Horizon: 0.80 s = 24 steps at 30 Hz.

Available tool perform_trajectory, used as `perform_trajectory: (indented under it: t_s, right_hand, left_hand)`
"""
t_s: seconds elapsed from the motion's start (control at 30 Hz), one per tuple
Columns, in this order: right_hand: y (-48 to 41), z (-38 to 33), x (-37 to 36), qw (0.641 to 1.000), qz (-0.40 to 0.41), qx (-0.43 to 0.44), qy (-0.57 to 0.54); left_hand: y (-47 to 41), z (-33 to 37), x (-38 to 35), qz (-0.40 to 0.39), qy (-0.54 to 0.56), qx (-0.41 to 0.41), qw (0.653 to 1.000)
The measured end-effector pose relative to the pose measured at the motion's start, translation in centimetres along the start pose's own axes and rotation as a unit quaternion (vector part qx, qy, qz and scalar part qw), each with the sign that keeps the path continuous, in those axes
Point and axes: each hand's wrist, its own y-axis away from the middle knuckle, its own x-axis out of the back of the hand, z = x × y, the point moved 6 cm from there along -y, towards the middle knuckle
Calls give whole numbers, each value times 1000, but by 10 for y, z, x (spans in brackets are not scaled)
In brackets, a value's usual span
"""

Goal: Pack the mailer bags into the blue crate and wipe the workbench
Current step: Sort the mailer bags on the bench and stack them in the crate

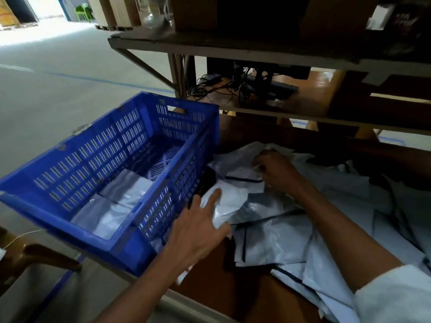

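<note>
1. On the left end of the bench (210, 283) sits the blue crate (70, 183), with its open top facing up.
2. Down in the near corner of the crate lie a few grey mailer bags (112, 210), flat on the bottom.
3. Just to the right of the crate, a big pile of mailer bags (279, 234) lies on the bench. They are white and grey and all crumpled.
4. The left hand (198, 231) is close to the crate's right wall. Its fingers are straight and spread, and they rest on a white bag (226, 201) at the near side of the pile.
5. The right hand (277, 171) is farther back on the pile. Its fingers are curled in and pinch the edge of the top bag (242, 173), which has a dark stripe.
6. A white sleeve (396, 297) covers the right arm near the elbow.
7. Behind the pile, a shelf (291, 108) holds a tangle of black cables (233, 89).
8. Past the crate is the grey floor (58, 89) with a blue line on it.
</note>
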Motion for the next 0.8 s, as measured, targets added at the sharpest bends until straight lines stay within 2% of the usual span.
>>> perform_trajectory:
  t_s: [0.07,0.17,0.2,0.23,0.27,0.33,0.37,0.43,0.5,0.63,0.7,0.8]
  right_hand:
    - [14,5,16,999,-20,14,-32]
    - [38,14,10,980,-195,-22,-29]
    - [43,18,3,975,-217,-39,-27]
    - [45,17,-2,978,-199,-54,-34]
    - [44,15,-6,987,-146,-63,-30]
    - [43,9,-17,996,-39,-68,40]
    - [46,4,-28,994,-24,-72,84]
    - [56,-6,-57,984,-59,-63,154]
    - [71,-6,-82,982,-89,-69,149]
    - [88,-5,-94,985,-66,-42,156]
    - [90,-7,-94,985,-70,-31,152]
    - [85,-7,-83,989,-47,-40,137]
  left_hand:
    - [-6,-14,-10,-23,78,38,996]
    - [-21,-32,-28,-27,125,73,989]
    - [-26,-34,-35,-32,121,76,989]
    - [-30,-34,-41,-37,115,73,990]
    - [-32,-32,-45,-43,110,67,991]
    - [-33,-26,-55,-46,111,55,991]
    - [-32,-24,-59,-47,115,50,991]
    - [-27,-17,-58,-35,104,32,993]
    - [-22,-14,-57,-21,67,19,997]
    - [-24,-18,-62,-3,25,12,1000]
    - [-23,-15,-56,10,48,26,998]
    - [-15,6,-26,49,65,-7,997]
